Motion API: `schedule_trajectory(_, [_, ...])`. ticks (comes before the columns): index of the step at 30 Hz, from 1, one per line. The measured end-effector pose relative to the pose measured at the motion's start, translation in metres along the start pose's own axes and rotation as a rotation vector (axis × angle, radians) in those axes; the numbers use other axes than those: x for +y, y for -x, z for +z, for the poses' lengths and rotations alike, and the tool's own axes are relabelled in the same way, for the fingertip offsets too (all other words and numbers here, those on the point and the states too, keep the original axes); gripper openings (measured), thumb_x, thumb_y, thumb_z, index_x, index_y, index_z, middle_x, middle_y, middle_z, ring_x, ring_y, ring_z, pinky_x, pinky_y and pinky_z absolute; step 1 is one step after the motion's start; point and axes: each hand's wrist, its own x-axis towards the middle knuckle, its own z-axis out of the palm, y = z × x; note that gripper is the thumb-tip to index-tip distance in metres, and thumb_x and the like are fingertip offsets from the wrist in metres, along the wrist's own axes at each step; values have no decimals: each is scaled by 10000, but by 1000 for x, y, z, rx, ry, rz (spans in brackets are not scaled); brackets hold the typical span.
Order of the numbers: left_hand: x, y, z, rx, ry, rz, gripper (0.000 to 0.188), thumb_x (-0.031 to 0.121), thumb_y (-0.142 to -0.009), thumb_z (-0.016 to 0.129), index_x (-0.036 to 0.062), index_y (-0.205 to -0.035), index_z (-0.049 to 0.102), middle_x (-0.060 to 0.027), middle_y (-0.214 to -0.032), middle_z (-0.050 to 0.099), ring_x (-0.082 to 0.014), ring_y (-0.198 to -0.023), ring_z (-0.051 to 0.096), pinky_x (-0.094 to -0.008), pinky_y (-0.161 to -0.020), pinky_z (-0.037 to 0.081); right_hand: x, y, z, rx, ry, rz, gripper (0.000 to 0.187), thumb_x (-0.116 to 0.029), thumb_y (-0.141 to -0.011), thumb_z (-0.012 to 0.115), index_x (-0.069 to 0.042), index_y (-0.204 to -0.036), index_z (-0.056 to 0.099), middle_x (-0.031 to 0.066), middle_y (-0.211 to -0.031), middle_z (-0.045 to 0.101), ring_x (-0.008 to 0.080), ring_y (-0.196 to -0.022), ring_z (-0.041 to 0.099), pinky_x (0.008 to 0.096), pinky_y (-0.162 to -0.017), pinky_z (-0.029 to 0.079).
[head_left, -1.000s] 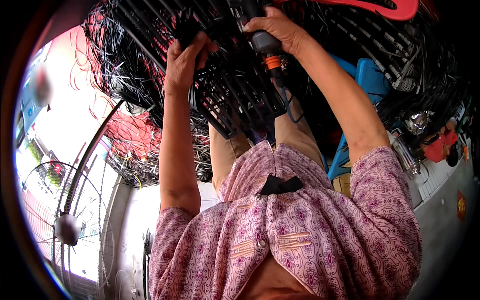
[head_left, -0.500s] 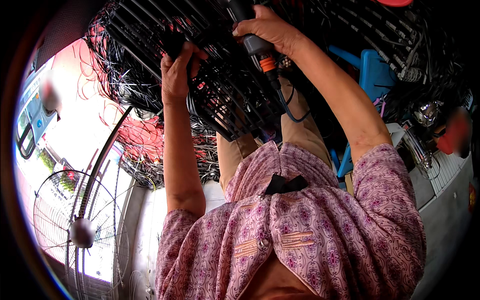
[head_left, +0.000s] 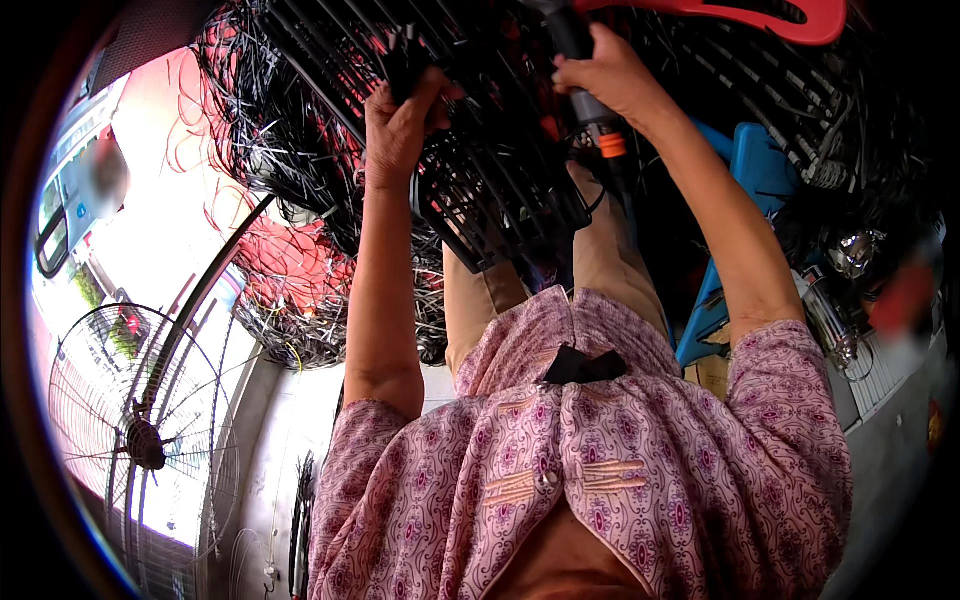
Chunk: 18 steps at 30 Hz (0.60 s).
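Pale floor (head_left: 272, 430) shows between the fan (head_left: 145, 443) and left forearm; black strips (head_left: 285, 125) crowd the barred black frame (head_left: 500, 200) by the knees. The right hand (head_left: 612, 82) clamps its fingers on a power tool (head_left: 592, 108); whether the left hand (head_left: 400, 128) grips the frame, I cannot tell.

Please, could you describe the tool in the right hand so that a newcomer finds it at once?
From the patterned shirt, follow the right forearm up to the right hand. It holds the dark grey tool, which a bright orange ring sets apart from the black slatted frame beside it.
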Motion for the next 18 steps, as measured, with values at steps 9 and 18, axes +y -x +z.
schedule_trajectory(9, [-7,20,9,296,-207,503,75,68,-900,650,23,-923,706,-12,-961,699,-107,-857,601,-270,-812,474,36,78,-79,232,16,105,705,22,-750,672,-43,-1396,395,79,-909,600,137,-719,626,287,-651,539])
schedule_trajectory(18, [31,77,-50,336,97,40,267,258,-966,597,8,-905,666,4,-623,500,-86,-521,444,-227,-470,324,71,149,-114,351,-58,273,614,29,-752,662,-39,-1319,437,81,-908,589,136,-676,622,263,-631,536])
